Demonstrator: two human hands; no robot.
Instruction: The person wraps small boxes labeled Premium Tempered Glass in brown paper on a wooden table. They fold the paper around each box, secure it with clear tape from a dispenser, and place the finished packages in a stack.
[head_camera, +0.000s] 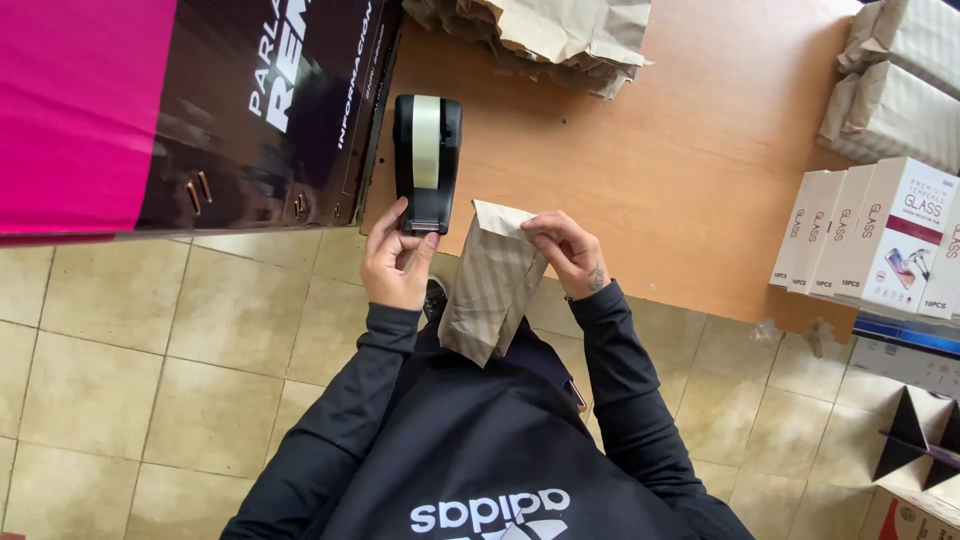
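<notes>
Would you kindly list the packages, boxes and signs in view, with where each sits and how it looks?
Paper package: brown, striped, top folded; held by the right hand at the table edge.
White boxes: upright row, far right, dark red band.
Wrapped parcels: brown paper, top right corner.
Crumpled paper: top centre.
Sign panel: left, pink and black.
Tape dispenser: black; left hand at it.

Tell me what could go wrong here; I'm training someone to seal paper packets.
The left hand is at the cutter end of the tape dispenser, so its fingers could catch the blade. Only the right hand pins the folded flap of the striped paper packet, which overhangs the table edge and might unfold or slip.
</notes>
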